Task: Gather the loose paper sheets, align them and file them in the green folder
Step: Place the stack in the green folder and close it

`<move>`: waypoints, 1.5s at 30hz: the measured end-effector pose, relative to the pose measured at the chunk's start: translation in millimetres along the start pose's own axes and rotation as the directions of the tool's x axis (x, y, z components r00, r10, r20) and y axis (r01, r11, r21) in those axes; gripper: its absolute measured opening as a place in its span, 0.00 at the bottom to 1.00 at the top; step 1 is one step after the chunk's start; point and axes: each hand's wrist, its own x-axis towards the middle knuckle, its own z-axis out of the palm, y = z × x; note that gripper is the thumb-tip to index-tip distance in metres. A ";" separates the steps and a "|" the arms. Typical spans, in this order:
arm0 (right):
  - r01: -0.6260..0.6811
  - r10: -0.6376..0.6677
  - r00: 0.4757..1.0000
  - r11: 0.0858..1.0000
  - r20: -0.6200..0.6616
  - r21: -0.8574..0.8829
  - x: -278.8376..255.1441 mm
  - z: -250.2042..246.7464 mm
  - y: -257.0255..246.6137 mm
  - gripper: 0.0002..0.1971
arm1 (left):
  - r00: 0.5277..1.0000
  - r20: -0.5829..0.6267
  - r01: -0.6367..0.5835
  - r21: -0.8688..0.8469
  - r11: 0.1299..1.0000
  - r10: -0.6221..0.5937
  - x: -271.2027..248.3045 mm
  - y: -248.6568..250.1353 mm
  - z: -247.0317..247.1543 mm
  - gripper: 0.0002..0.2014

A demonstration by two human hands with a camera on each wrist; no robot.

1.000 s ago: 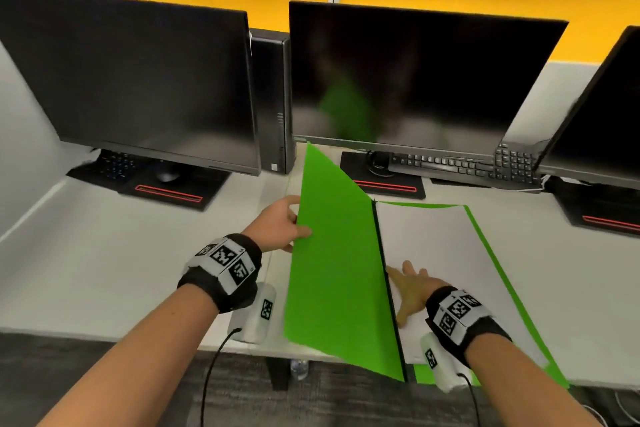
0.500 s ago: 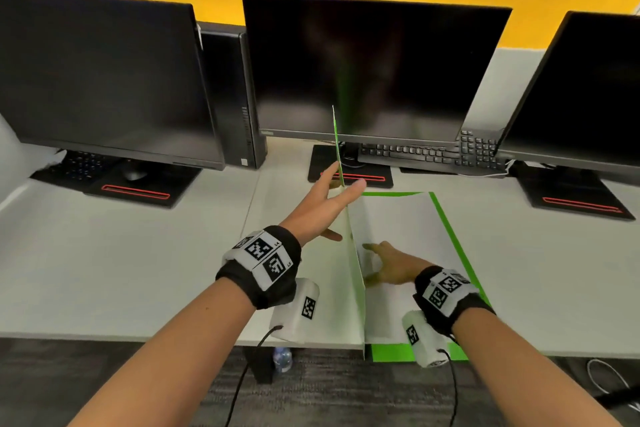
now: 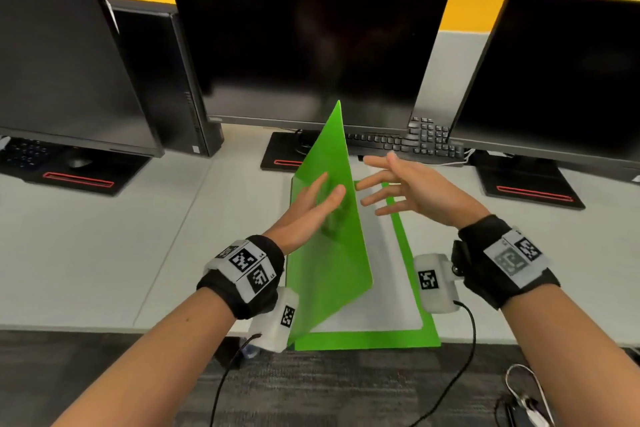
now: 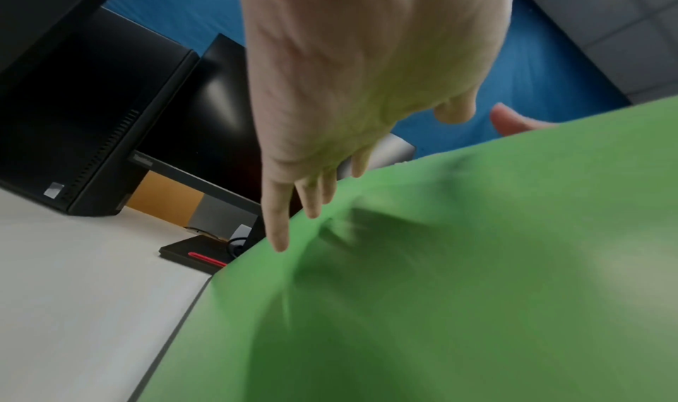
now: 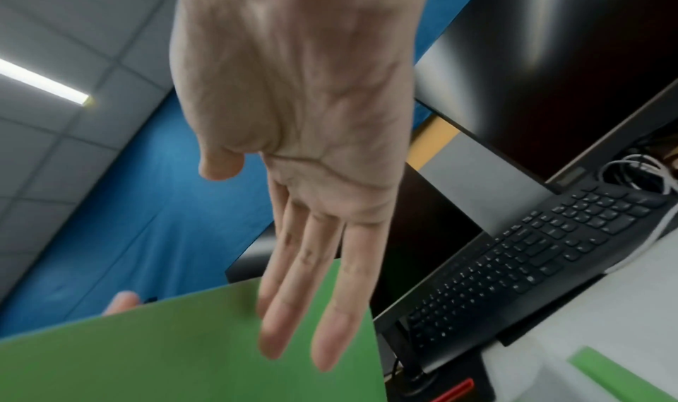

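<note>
The green folder [image 3: 367, 340] lies at the desk's front edge with a stack of white paper sheets [image 3: 381, 302] on its back cover. Its front cover [image 3: 329, 246] stands tilted to the right over the sheets. My left hand [image 3: 320, 199] presses flat, straight fingers against the cover's outer face; the left wrist view shows the same fingers [image 4: 293, 205] on the green cover [image 4: 440, 292]. My right hand [image 3: 379, 189] hovers above the sheets, just right of the cover's free edge, fingers spread and holding nothing. In the right wrist view its fingers [image 5: 322, 306] reach over the cover [image 5: 183, 350].
Three dark monitors [image 3: 311, 52] stand along the back of the white desk [image 3: 104, 253]. A black keyboard [image 3: 415, 142] lies behind the folder, and a PC tower [image 3: 162, 80] stands at the back left. Cables [image 3: 519, 388] lie on the floor at the right.
The front cover swung from lying open on the left, through upright, to leaning right over the sheets. My left hand followed it. My right hand lifted off the sheets.
</note>
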 end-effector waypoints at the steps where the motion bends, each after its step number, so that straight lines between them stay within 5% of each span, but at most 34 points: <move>1: 0.002 -0.002 1.000 1.000 -0.006 -0.025 0.1 -2.8 1.3 0.22 | 1.000 0.008 0.016 0.047 0.999 -0.017 2.0 -0.3 7.4 0.35; 7: -0.073 0.075 0.997 0.946 -0.007 -0.316 -1.1 -26.0 36.6 0.31 | 0.937 0.170 0.209 0.423 0.882 -0.304 13.1 -27.7 29.2 0.45; 10: -0.157 0.148 0.988 0.923 -0.053 -0.351 2.7 -36.6 63.8 0.39 | 0.898 0.130 0.283 0.562 0.778 -0.420 15.3 -51.4 31.8 0.47; 14: -0.241 0.222 0.970 0.875 -0.094 -0.419 7.3 -43.6 100.0 0.38 | 0.901 0.017 0.334 0.609 0.719 -0.433 16.6 -76.8 39.1 0.47; 26: -0.289 0.246 0.957 0.789 -0.151 -0.543 4.6 -29.3 156.4 0.39 | 0.904 -0.067 0.351 0.678 0.646 -0.422 25.1 -108.9 65.6 0.50; 32: -0.355 0.270 0.924 0.869 -0.273 -0.344 7.0 -26.3 167.3 0.36 | 0.907 -0.059 0.364 0.608 0.706 -0.417 28.0 -107.0 64.5 0.47; 37: -0.412 0.343 0.838 0.908 -0.425 -0.078 14.2 -17.7 171.1 0.35 | 0.897 -0.218 0.439 0.346 0.829 -0.384 30.5 -106.5 50.0 0.48; 45: -0.482 0.400 0.791 0.874 -0.463 -0.068 28.5 -17.0 182.3 0.31 | 0.887 -0.267 0.453 0.338 0.825 -0.378 32.9 -109.5 54.7 0.49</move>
